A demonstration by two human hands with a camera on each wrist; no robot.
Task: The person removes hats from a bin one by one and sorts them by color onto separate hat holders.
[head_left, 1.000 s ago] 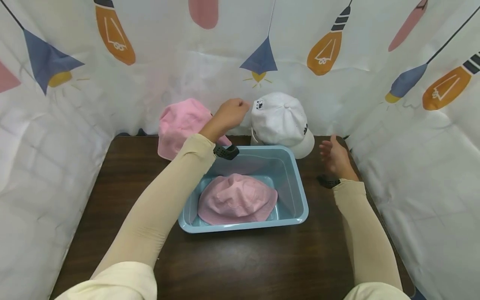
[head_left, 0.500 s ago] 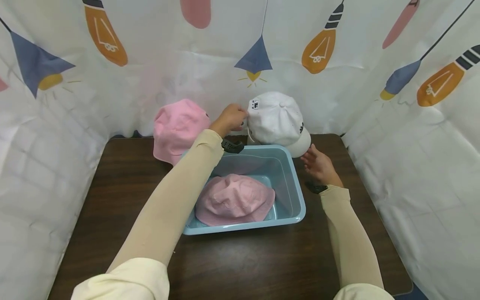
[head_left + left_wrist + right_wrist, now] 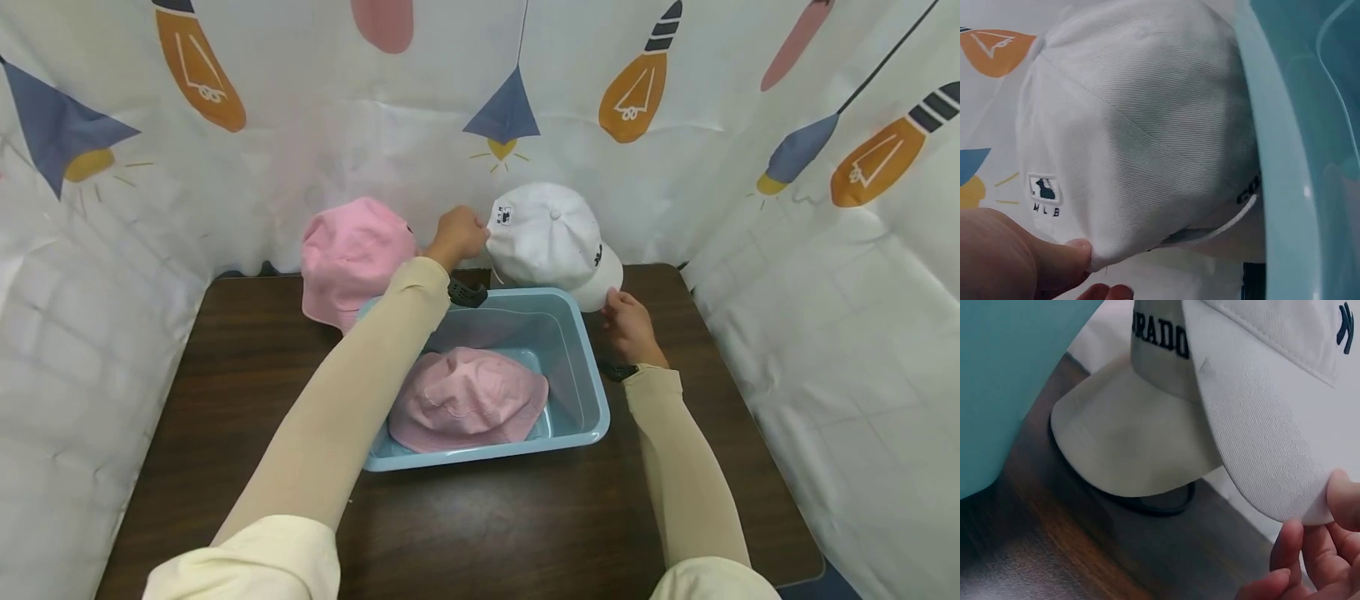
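A white baseball cap [image 3: 546, 237] with an MLB patch stands behind the basin at the table's back edge. My left hand [image 3: 461, 235] pinches its back edge; in the left wrist view the thumb lies just below the patch. My right hand [image 3: 633, 329] pinches the front of its brim [image 3: 1266, 431] between thumb and fingers. Beneath the white cap, the right wrist view shows a second, cream cap [image 3: 1129, 434] with dark lettering, resting near the table. A light blue plastic basin [image 3: 600, 400] holds a dusty pink bucket hat [image 3: 468, 400].
A brighter pink cap [image 3: 356, 254] stands at the back left, partly behind my left forearm. The dark wooden table [image 3: 480, 533] meets a white curtain [image 3: 420, 150] printed with lamps and bulbs. The basin's back rim lies close in front of the white cap.
My right hand has moved left from the table's right side to the cap's brim and grips it. My left hand has come down to the cap's back edge. The camera view has shifted slightly.
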